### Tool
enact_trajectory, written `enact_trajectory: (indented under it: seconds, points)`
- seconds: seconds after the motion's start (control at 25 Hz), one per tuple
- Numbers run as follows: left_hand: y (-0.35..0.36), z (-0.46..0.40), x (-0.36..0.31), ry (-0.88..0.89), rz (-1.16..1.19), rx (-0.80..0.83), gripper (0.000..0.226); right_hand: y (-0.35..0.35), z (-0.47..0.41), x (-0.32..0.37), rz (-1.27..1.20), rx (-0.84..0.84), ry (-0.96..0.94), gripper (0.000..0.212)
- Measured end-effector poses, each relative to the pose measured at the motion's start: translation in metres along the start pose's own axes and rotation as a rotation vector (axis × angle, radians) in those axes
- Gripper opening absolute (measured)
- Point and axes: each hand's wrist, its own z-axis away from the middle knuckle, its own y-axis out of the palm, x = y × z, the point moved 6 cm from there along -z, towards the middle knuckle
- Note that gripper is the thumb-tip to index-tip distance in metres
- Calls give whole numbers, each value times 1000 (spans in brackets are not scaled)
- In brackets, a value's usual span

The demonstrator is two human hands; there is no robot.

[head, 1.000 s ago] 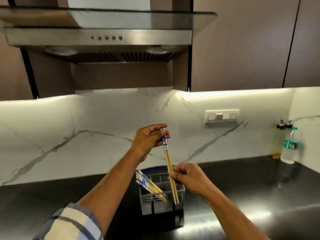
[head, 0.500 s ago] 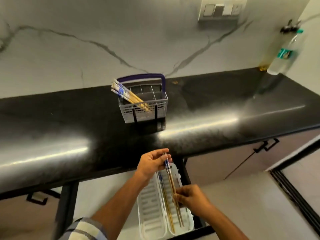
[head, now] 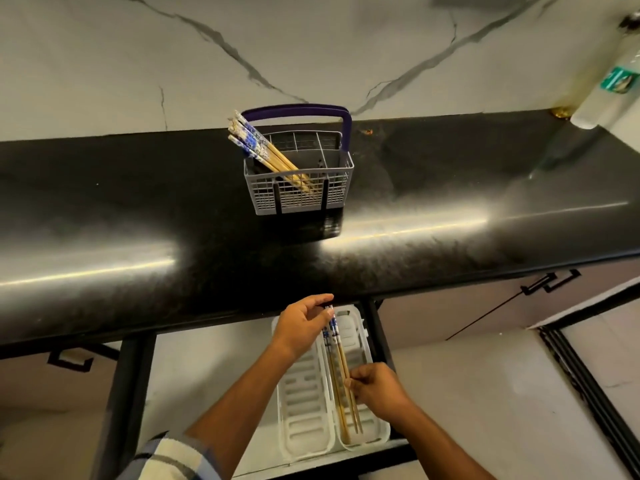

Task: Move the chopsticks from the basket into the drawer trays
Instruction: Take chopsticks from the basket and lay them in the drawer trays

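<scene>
Left hand (head: 302, 327) is pinching the patterned tops of a chopstick pair (head: 341, 362); right hand (head: 375, 388) is gripping the shafts lower down, over the right tray (head: 372, 434) in the open drawer. Left tray (head: 304, 410) is lying beside it. Remaining chopsticks (head: 263, 152) are leaning in the basket (head: 301, 195) on the counter (head: 138, 209).

Two bare forearms reach in from the bottom edge. The left hand (head: 303, 325) and right hand (head: 377, 389) wear no gloves, rings or watch. Below the left forearm, a rolled sleeve (head: 173, 459) shows cream fabric crossed with blue and grey checks.
</scene>
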Motion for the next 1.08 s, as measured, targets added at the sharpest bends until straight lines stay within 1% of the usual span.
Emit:
enact_trajectory:
  seconds: [0.12,0.2,0.32,0.4,0.48,0.52,0.6,0.72,0.92,1.08]
  points:
    - [-18,10,10,-3,-64,-33,33,5,-4,-9,155,-13,71,22]
    - [-28,23,22,-38,-36,-42,28,5,-5,-15,228,-53,151,23]
    - [-20,54,46,-121,-12,18,15,5,-12,-16,271,-109,248,25]
    - [-8,79,67,-146,-69,54,14,9,-18,-11,306,-122,298,17]
    - [-2,99,88,-175,-102,54,18,13,-21,-7,358,-134,335,6]
    - [-2,104,97,-197,-97,38,20,14,-23,-6,381,-148,350,9]
    - [-4,110,108,-228,-78,2,21,17,-28,-6,431,-171,373,15]
    - [-6,110,113,-229,-64,-20,21,23,-36,-4,516,-168,367,15]
    - [-9,107,113,-220,-65,-5,19,31,-43,-4,585,-169,351,13]
    - [-9,112,117,-250,-72,19,16,29,-44,-4,643,-182,351,17]
